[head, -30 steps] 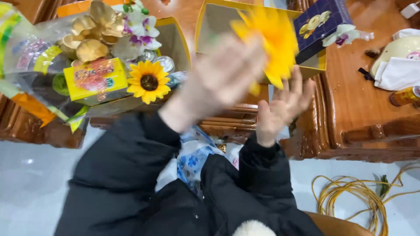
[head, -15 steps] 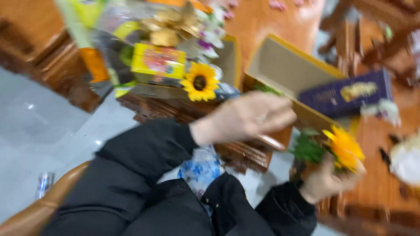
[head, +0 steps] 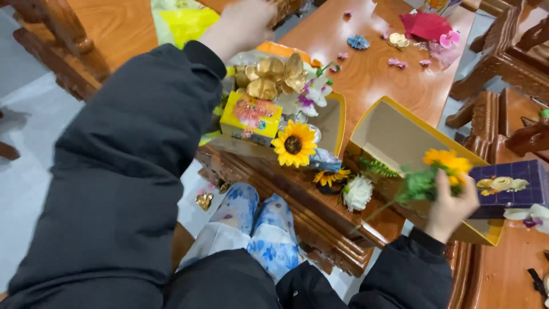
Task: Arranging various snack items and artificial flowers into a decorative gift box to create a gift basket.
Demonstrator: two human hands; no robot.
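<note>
Head view | right hand (head: 452, 209) at 4 o'clock clenched on yellow flower stem (head: 443, 166) beside open yellow box (head: 394, 137) | left hand (head: 243, 23) at 12, grip unclear | advice: keep stem upright, lower gently.

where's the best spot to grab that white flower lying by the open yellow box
Probably take the white flower by the sides of its round head, coming from above. It lies loose on the wooden table's edge, and no stem shows to pinch. A small sunflower crowds its left and the open yellow box stands just behind, so the top is the free side. Grip lightly; the petals look soft.
</note>
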